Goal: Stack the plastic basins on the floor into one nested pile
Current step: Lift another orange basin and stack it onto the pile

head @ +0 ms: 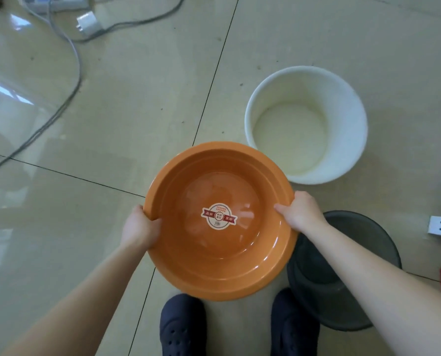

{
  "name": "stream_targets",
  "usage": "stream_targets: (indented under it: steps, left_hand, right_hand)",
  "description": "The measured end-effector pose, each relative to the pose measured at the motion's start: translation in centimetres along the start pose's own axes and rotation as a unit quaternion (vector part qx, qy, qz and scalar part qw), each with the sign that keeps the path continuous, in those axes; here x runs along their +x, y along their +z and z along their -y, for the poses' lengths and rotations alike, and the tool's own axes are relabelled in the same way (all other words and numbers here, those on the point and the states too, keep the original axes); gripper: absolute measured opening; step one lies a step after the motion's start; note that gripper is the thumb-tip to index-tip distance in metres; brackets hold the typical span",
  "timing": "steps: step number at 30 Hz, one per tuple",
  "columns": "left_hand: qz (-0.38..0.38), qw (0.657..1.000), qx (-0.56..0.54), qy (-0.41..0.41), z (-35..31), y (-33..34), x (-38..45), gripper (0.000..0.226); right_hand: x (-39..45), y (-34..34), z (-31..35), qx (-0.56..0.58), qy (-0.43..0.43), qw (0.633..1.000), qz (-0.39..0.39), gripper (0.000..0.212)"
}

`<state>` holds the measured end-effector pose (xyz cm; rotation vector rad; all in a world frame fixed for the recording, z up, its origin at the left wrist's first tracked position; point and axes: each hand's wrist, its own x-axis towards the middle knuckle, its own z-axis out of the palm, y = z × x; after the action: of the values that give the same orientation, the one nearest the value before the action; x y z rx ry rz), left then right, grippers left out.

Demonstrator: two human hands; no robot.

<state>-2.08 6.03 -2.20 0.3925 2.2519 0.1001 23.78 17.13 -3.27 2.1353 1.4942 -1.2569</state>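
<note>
Overhead, both hands [139, 224] [302, 213] clamp orange basin [222, 265]; white basin [306, 124], seemingly grey basin [363, 253] nearby.

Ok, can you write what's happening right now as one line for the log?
step: stacking | held: orange basin | left hand: on rim | right hand: on rim | on floor: white basin, dark basin

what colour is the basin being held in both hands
Orange, with a round red-and-white sticker inside the basin; shown in the head view.

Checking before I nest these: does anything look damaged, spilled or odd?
Nothing damaged or spilled. The orange basin, held by both hands, has only a sticker inside. Loose cables trail across the floor at upper left.
</note>
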Motion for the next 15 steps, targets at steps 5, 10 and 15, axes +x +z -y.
stream_targets:
  steps: [5, 10, 15]
  left_hand:
    - [-0.003, 0.999, 0.014, 0.046, -6.3, -6.1, -6.5, 0.039]
    - [0.007, 0.992, 0.033, 0.12, -18.0, -8.5, -10.7, 0.033]
    - [0.012, 0.978, 0.05, 0.203, -28.4, -3.9, -9.3, 0.032]
  right_hand:
    - [-4.6, -9.2, 1.8, 0.051, -0.022, 0.998, 0.001, 0.017]
    - [-7.1, -22.2, 3.6, 0.047, -0.001, 0.997, -0.059, 0.018]
    - [-1.9, -29.3, 2.6, 0.003, 0.029, 0.992, -0.125, 0.043]
